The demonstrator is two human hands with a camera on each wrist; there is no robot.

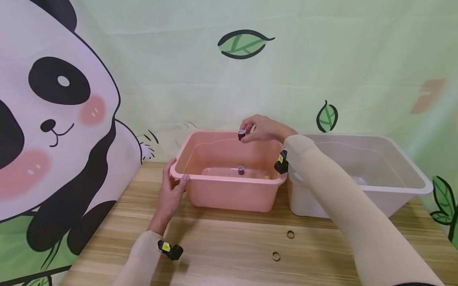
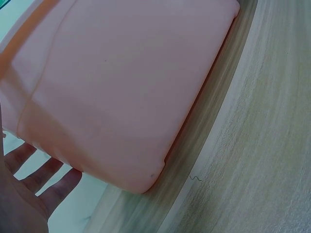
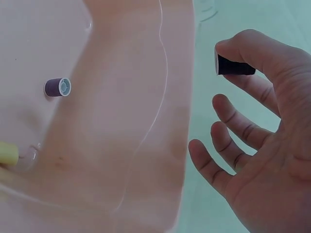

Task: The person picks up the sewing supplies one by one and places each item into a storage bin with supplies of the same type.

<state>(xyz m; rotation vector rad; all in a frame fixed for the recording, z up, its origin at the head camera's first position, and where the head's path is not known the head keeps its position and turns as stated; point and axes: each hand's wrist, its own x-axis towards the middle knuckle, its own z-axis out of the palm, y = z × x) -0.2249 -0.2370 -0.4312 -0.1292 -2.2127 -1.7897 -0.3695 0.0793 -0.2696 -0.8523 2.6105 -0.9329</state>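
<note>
Between thumb and forefinger my right hand (image 1: 262,129) pinches a small dark spool of thread (image 1: 241,135), held up above the pink basin (image 1: 229,190). In the right wrist view the same spool (image 3: 234,65) shows its pale end rim, and the other fingers are spread loosely. A second dark purple spool (image 1: 241,170) stands on the basin's floor, and something yellow (image 3: 8,153) lies near it, partly cut off by the frame. My left hand (image 1: 171,196) grips the basin's left front corner, thumb on the rim and fingers round the outer side.
A light grey basin (image 1: 361,143) stands to the right of the pink one, with something pale and indistinct inside. Two small rings (image 1: 290,234) lie on the wooden table (image 1: 222,246) in front. Behind hangs a printed cloth (image 1: 171,79) with a panda and leaves.
</note>
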